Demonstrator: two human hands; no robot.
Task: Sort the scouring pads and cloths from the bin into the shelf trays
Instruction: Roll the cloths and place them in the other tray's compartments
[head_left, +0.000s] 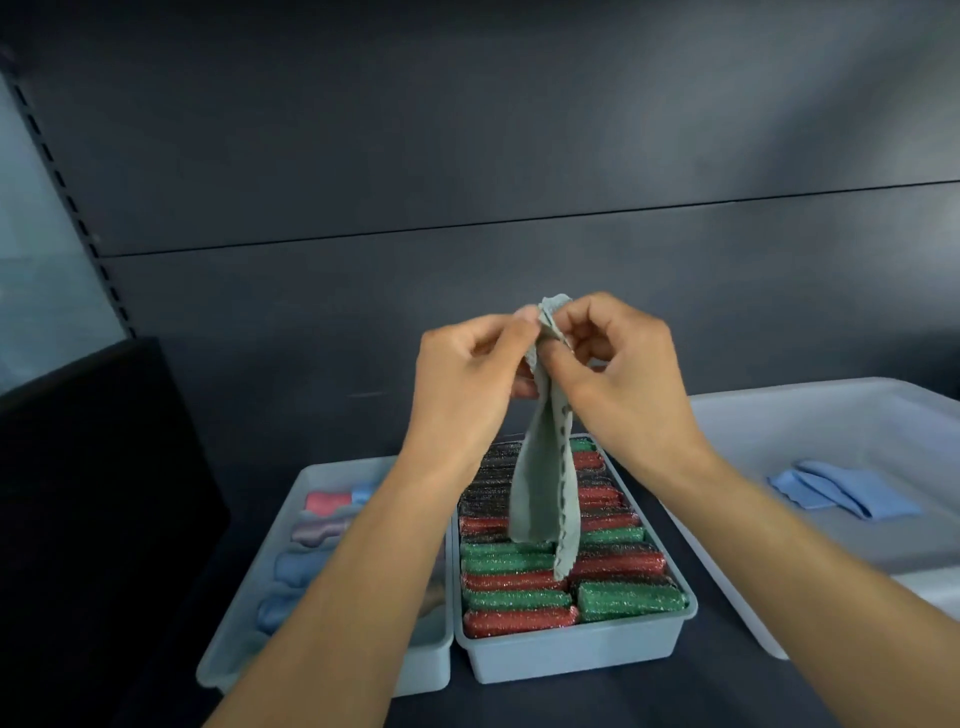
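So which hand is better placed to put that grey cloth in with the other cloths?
Probably the left hand. Both it and the right hand pinch the grey cloth, but the tray of cloths lies on the left, so the right would have to cross the tray of scouring pads.

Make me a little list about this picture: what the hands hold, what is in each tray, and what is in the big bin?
left hand: pinches the top of the grey-green cloth
right hand: pinches the same cloth's top edge
grey-green cloth: hangs down over the middle tray
middle tray: packed with red, green and black scouring pads
left tray: folded cloths, pink, purple and blue
bin: on the right, one blue cloth showing
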